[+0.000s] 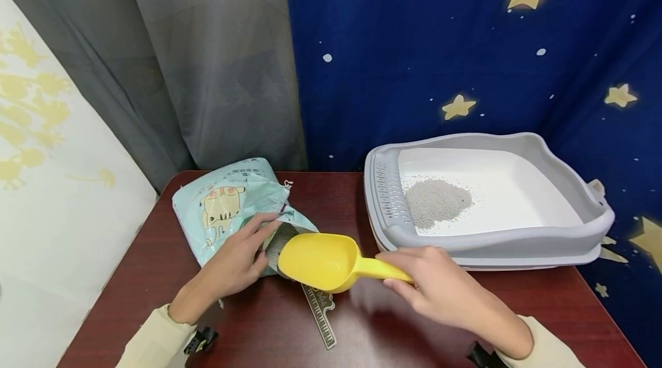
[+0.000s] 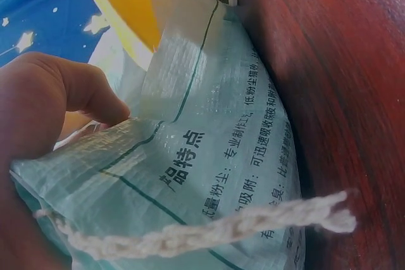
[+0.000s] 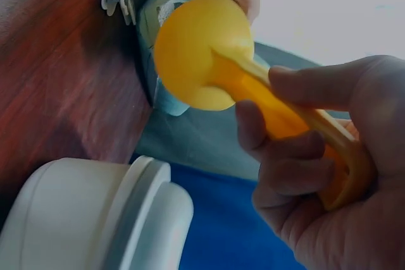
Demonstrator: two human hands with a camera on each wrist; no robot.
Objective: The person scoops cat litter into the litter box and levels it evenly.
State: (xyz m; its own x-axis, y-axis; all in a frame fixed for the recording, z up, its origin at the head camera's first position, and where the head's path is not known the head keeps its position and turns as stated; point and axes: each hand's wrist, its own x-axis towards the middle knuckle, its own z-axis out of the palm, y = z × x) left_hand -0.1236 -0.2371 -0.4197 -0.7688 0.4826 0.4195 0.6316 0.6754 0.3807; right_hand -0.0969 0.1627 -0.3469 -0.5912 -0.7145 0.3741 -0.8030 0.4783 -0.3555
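Observation:
A yellow scoop (image 1: 318, 261) is gripped by its handle in my right hand (image 1: 431, 284), the fingers curled round it in the right wrist view. Its bowl overlaps the mouth of a pale blue bag of cat litter (image 1: 227, 201) in the head view. Grey litter (image 1: 281, 241) shows inside the bag's opening. At that opening my left hand (image 1: 233, 264) holds the bag's edge, thumb and fingers bent over the plastic (image 2: 183, 150) in the left wrist view. The bag lies on its side, tilted toward the scoop.
A grey-rimmed litter box (image 1: 512, 247) stands at the right with a heap of grey litter (image 1: 437, 201) on its white floor. A patterned ruler-like clip (image 1: 320, 313) lies on the dark red table (image 1: 258, 328), below the scoop. Curtains (image 1: 227, 69) hang behind.

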